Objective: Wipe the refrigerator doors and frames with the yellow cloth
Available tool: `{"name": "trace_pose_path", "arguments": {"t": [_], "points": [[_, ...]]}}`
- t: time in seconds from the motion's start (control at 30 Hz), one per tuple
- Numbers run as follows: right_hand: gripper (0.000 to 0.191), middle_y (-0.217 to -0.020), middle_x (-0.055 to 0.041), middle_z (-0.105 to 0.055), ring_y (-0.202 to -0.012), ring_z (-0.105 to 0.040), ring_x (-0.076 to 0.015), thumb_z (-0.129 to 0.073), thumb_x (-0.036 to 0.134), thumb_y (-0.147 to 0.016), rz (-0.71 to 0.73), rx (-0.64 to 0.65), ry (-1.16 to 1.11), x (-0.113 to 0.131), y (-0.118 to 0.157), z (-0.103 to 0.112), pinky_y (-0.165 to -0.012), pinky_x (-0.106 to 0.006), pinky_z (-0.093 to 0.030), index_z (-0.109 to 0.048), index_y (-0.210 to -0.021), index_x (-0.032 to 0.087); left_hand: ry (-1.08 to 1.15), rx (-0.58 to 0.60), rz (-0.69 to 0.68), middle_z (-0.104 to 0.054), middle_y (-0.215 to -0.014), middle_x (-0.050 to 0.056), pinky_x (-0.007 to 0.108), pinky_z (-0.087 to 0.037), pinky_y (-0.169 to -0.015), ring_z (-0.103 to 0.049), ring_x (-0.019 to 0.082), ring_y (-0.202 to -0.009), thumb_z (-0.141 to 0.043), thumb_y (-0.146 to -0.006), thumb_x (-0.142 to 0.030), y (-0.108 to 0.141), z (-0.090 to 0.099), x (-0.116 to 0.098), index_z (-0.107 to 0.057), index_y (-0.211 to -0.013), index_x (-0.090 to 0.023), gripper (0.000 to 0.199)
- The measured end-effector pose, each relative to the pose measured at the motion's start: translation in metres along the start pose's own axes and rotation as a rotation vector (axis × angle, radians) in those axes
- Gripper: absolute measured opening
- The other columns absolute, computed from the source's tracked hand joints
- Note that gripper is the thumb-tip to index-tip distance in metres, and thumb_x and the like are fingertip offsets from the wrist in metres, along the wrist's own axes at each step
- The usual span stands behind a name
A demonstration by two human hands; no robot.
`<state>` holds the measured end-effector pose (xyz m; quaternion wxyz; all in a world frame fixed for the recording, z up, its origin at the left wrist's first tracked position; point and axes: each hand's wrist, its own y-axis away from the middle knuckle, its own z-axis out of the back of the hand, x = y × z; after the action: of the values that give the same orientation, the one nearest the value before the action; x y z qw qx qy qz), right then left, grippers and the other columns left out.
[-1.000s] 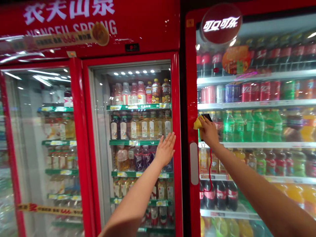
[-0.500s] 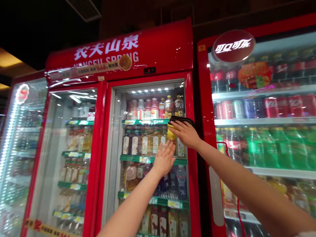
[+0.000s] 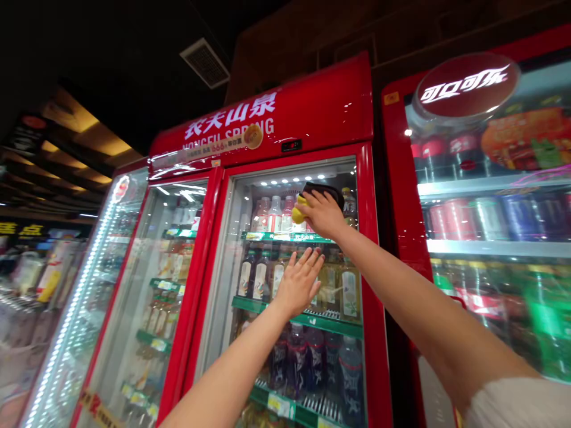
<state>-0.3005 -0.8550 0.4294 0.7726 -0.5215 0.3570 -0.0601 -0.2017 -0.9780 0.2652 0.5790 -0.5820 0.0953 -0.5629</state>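
Observation:
My right hand [image 3: 325, 215] presses a black-and-yellow cloth [image 3: 298, 213] against the glass door [image 3: 232, 261] of a red drinks fridge, over the top shelf. The yellow part shows left of the fingers, and the black part sticks out above and to the right of them. Lower on the same door is my left hand [image 3: 298, 282], open, fingers spread and palm toward the glass. Behind the pane, bottles [image 3: 275, 215] stand on green-edged shelves.
On the right stands another red fridge [image 3: 397, 196] with cans and bottles. The drinks fridge has a second glass door [image 3: 147, 261] on its left, and beyond it a lit cooler [image 3: 82, 285]. Blurred goods [image 3: 51, 273] are at far left.
My right hand has slid the cloth upward on the glass, from just below the top shelf's edge to in front of its bottles. My left hand stays low on the door. The view has turned left.

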Motion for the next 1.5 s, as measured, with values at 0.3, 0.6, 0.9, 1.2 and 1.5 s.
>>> {"name": "trace_pose_path", "arguments": {"t": [0.3,0.6,0.9,1.2,1.5], "points": [[0.049,-0.159,-0.0119,-0.045,-0.145,-0.041,-0.0345,-0.047,0.026,-0.099,-0.197,-0.131,0.072,-0.065,-0.009,0.019,-0.119,-0.056,-0.031,-0.052,-0.147,0.021,-0.02,-0.071,0.054,-0.022,-0.169,0.01,0.051,-0.022,-0.126,-0.017,0.025,-0.158,-0.04,-0.103,-0.036,-0.023,-0.005,0.028,-0.02,-0.161,-0.015,0.064],[0.048,-0.155,-0.0043,-0.051,-0.142,-0.047,-0.0282,-0.054,0.032,-0.097,0.029,-0.047,0.083,-0.023,-0.002,-0.003,-0.115,-0.047,-0.038,-0.054,-0.145,0.029,-0.001,-0.212,-0.006,-0.026,-0.168,0.009,0.053,-0.018,-0.127,-0.015,0.025,-0.158,-0.04,-0.103,-0.035,-0.042,-0.013,0.077,-0.017,-0.162,-0.017,0.066],[0.058,-0.156,-0.0106,-0.05,-0.143,-0.044,-0.0342,-0.051,0.034,-0.096,-0.292,-0.172,0.185,-0.024,-0.05,-0.004,-0.113,-0.053,-0.037,-0.045,-0.151,0.018,0.076,-0.263,0.083,-0.024,-0.169,0.01,0.054,-0.017,-0.128,-0.018,0.026,-0.157,-0.036,-0.102,-0.038,-0.074,-0.017,0.145,-0.013,-0.163,-0.017,0.068],[0.046,-0.15,-0.0067,-0.057,-0.133,-0.055,-0.0323,-0.043,0.032,-0.101,-0.419,-0.184,0.288,-0.029,-0.04,0.003,-0.108,-0.049,-0.044,-0.055,-0.145,0.025,0.121,-0.212,0.142,-0.023,-0.169,0.011,0.055,-0.014,-0.128,-0.016,0.026,-0.158,-0.034,-0.103,-0.039,-0.081,-0.011,0.205,-0.024,-0.16,-0.015,0.063],[0.048,-0.155,0.0006,-0.052,-0.143,-0.045,-0.0259,-0.051,0.038,-0.099,-0.027,0.024,0.204,0.027,-0.045,-0.027,-0.116,-0.045,-0.037,-0.053,-0.146,0.031,0.168,-0.259,0.119,-0.024,-0.169,0.011,0.057,-0.014,-0.127,-0.018,0.027,-0.157,-0.035,-0.103,-0.041,-0.078,-0.017,0.231,-0.025,-0.16,-0.017,0.063]]}}
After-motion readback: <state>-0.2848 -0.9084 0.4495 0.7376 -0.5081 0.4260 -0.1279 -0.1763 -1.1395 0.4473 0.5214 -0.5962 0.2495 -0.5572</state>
